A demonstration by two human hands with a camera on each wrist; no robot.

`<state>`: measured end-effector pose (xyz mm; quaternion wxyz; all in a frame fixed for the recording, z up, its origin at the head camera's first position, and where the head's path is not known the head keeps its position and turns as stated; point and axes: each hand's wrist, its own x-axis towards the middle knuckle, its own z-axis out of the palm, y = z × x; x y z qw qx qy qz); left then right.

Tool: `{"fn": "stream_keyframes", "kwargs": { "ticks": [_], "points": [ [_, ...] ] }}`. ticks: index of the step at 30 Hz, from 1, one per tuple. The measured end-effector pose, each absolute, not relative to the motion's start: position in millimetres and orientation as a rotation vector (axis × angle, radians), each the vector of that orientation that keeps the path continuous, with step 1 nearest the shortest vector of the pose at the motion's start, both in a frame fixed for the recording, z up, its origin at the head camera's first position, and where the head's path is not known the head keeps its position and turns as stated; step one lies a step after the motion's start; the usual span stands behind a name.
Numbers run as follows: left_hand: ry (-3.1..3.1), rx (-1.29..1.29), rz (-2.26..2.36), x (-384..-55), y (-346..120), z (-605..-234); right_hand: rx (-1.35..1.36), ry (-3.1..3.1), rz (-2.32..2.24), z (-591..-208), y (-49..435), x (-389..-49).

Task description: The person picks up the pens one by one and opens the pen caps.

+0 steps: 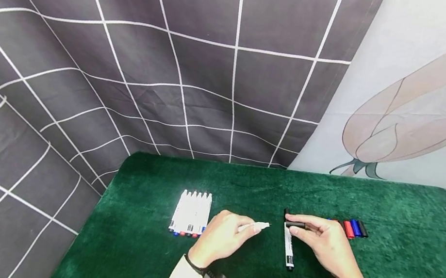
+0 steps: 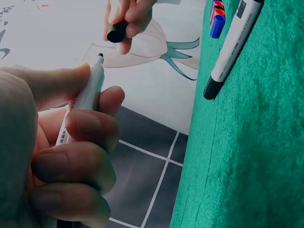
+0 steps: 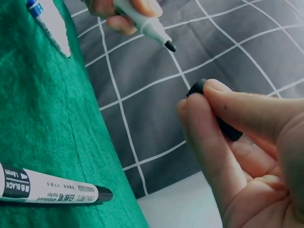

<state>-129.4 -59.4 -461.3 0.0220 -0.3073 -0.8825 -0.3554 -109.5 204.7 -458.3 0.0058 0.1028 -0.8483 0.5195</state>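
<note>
My left hand (image 1: 221,236) grips an uncapped whiteboard marker (image 2: 90,90), its white body slanting up between thumb and fingers. The bare black tip (image 3: 170,46) points toward my right hand. A black marker cap (image 3: 228,128) is pinched between the thumb and fingers of my right hand (image 1: 329,245), a short gap away from that tip. Below the right fingers a capped black whiteboard marker (image 1: 288,248) lies lengthwise on the green cloth; its "BLACK 1.0mm" label shows in the right wrist view.
A row of uncapped white markers (image 1: 192,212) lies on the left, tips away from me. Red, blue and black caps (image 1: 353,228) lie grouped beyond my right hand, partly hidden by it. Green plush cloth (image 1: 131,261) covers the table, and a gridded curtain (image 1: 199,66) hangs behind.
</note>
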Motion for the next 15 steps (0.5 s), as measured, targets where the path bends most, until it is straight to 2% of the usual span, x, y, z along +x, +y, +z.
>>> {"fn": "stream_keyframes", "kwargs": {
  "ticks": [9,15],
  "points": [
    [-2.731,-0.862,-1.064,-130.0,-62.8,-462.0,0.311,-2.605,1.768,-459.7,204.9,-110.4],
    [-2.71,-0.858,-1.058,-133.4,-67.2,-464.7,0.205,-2.556,1.915,-456.2,203.9,-110.8]
  ]
}}
